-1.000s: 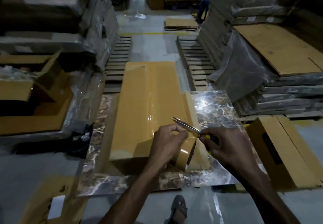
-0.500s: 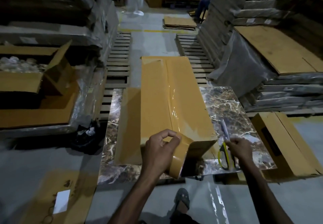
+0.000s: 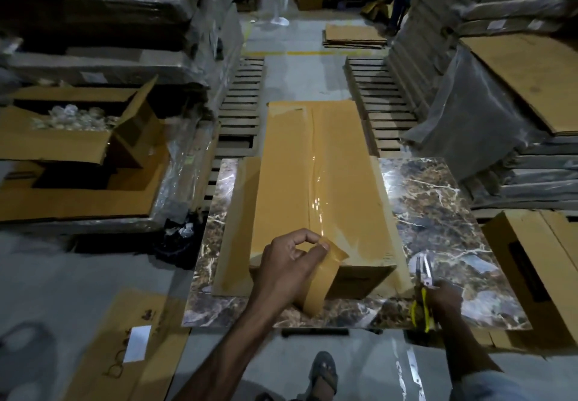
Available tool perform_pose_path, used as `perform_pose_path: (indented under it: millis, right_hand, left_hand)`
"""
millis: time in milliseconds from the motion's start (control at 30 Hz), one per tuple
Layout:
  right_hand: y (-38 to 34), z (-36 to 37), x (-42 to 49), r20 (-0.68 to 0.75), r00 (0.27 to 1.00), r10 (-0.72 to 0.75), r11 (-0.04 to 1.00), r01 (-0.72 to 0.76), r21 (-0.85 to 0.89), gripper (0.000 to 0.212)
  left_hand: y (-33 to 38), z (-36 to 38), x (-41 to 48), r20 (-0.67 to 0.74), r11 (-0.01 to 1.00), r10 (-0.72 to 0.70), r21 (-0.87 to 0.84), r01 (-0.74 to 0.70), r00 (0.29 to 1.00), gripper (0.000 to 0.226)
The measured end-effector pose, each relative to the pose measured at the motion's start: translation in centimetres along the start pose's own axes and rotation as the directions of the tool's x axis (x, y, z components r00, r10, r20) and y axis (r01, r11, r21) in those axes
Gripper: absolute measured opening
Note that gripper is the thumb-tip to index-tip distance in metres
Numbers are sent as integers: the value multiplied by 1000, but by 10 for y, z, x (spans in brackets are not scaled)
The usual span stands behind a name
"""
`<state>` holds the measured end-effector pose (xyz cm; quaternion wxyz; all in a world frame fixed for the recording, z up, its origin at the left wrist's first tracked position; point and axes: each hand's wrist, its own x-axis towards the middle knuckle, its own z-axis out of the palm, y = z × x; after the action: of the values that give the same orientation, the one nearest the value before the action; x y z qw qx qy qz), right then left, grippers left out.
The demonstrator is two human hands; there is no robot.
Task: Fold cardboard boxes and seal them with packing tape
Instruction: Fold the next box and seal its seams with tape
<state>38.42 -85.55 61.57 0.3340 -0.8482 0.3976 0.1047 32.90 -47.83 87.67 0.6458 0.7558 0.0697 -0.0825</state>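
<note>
A dark marble-patterned counter (image 3: 438, 219) in a dim warehouse aisle carries the job. A long brown cardboard box (image 3: 281, 188) lies lengthwise across it, running away from me, on top of a flat cardboard sheet (image 3: 237, 228). A glossy strip of tape (image 3: 316, 181) runs the length of the box's top seam, so I judge the sealing of this face nearly done and the step in hand to be finishing the near end.

My left hand (image 3: 286, 264) has its grip curled round a roll of brown packing tape (image 3: 319, 288), which is held against the box's near top edge. The tape bends over that corner and down the end face. My right hand (image 3: 445, 299) is well apart at the counter's near right edge, its grip closed on yellow-handled scissors (image 3: 423, 271) with the blades pointing away from me.

The next move likely calls for pressing the tape flat down the end face, then bringing the blades across to cut it free of the roll.

My left hand hides much of the box's near end. I cannot tell whether the tape is already severed. The scissor handles are mostly lost in my fingers, and the box's far end is too dark to judge.
</note>
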Motion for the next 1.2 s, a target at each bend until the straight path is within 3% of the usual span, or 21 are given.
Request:
perform_pose_path:
  millis: [167,233,333,433,533,633,767,867,967,1067,1200]
  right_hand:
    - [-17,-18,-20,-60,998,-32,997,36,63,44]
    - [-31,-27,-36,-148,984,-102,971,131,199,44]
    - [-71,-49,-79,-276,938,-208,779,330,533,29]
    - [-113,-75,-142,-99,905,-413,612,357,705,16]
    - [-144,-90,-191,180,740,-648,634,393,666,32]
    - [-161,-90,-216,341,640,-688,666,371,647,41]
    - [-164,-87,-227,351,642,-681,672,358,648,7]
    - [-165,-88,-233,349,682,-643,716,373,590,5]
    - [-164,-85,-242,312,710,-631,748,450,489,7]
    - [-169,-80,-247,289,705,-648,748,519,413,20]
    - [-180,-76,-252,282,701,-655,747,545,382,13]
  left_hand:
    - [4,20,15,-8,999,-14,36,14,1000,25]
    - [4,25,21,-15,998,-7,62,8,1000,19]
    - [5,33,26,-12,995,-4,103,5,1000,13]
    - [5,40,30,-8,990,20,141,-18,1000,18]
    - [7,46,30,24,980,76,185,-79,997,22]
    - [8,48,28,58,963,110,240,-121,992,24]
    - [7,46,22,81,937,177,293,-193,981,35]
    - [4,41,17,114,904,189,368,-218,975,31]
    - [-1,33,16,72,853,124,502,-144,990,23]
    - [-7,24,8,32,930,-41,368,27,999,47]
    - [-30,15,-13,-2,953,-215,220,210,977,111]
